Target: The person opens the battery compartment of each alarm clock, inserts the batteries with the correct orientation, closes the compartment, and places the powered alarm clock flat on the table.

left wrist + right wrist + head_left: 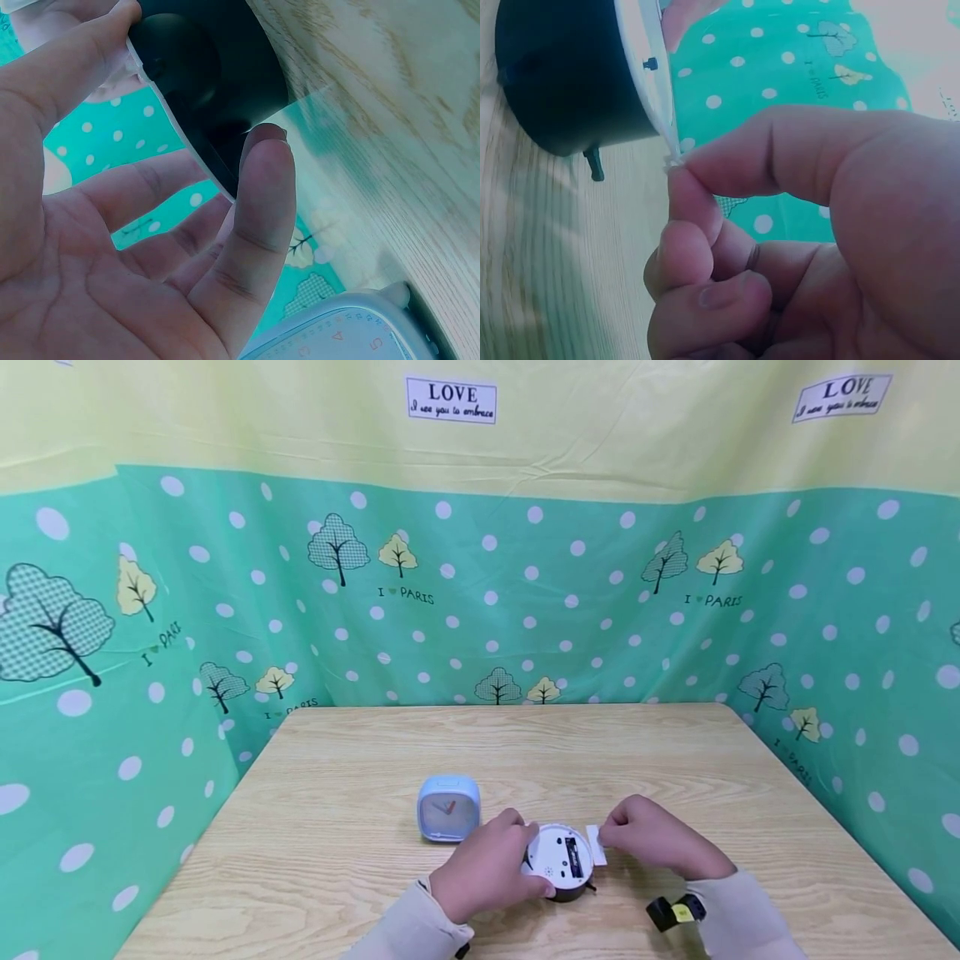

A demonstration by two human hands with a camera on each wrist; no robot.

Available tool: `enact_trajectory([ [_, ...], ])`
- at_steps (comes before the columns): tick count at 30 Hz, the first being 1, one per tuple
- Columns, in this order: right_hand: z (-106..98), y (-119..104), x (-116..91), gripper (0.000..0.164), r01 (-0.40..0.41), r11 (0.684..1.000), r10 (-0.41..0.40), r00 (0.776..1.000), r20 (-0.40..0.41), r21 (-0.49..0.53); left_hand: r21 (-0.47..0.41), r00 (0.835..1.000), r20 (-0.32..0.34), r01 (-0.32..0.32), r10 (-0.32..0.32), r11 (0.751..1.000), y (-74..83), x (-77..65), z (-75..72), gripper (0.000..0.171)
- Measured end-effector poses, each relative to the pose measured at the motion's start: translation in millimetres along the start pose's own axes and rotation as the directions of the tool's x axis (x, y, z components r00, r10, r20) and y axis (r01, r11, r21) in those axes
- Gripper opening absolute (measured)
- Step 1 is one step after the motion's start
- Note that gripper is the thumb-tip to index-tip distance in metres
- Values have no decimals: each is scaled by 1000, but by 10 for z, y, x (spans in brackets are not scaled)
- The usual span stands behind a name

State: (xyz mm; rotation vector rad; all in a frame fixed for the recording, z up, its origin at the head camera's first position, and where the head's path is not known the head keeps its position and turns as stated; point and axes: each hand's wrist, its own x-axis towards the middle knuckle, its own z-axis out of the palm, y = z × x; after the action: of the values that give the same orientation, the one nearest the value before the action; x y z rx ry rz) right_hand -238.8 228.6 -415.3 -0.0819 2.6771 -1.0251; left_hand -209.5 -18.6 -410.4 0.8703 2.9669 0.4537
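Note:
A round clock (550, 860) with a black body and white back lies tilted on the wooden table, back facing up. My left hand (491, 868) grips its rim, thumb on the near side and fingers on the far side. Dark and oblong, the battery compartment (574, 857) shows uncovered; whether it holds a battery I cannot tell. Between thumb and forefinger, my right hand (660, 837) pinches a thin white battery cover (596, 846) at the clock's right edge. In the right wrist view, a short black foot (593, 163) sticks out of the clock's side.
A light blue square alarm clock (448, 810) stands upright left of the round clock, its dial facing me. The wooden table (360, 743) reaches back to a green and yellow printed curtain (480, 610), which also hangs on both sides.

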Motion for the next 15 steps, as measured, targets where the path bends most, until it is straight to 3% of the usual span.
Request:
enact_trajectory([
  [6, 3, -53, -54, 25, 47, 998, -47, 999, 18, 30, -4, 1000, 5, 6, -6, 1000, -2, 5, 8, 77],
  [15, 80, -147, -77, 17, 107, 994, -107, 994, 9, 10, -9, 1000, 12, 9, -9, 1000, -4, 5, 5, 76],
])
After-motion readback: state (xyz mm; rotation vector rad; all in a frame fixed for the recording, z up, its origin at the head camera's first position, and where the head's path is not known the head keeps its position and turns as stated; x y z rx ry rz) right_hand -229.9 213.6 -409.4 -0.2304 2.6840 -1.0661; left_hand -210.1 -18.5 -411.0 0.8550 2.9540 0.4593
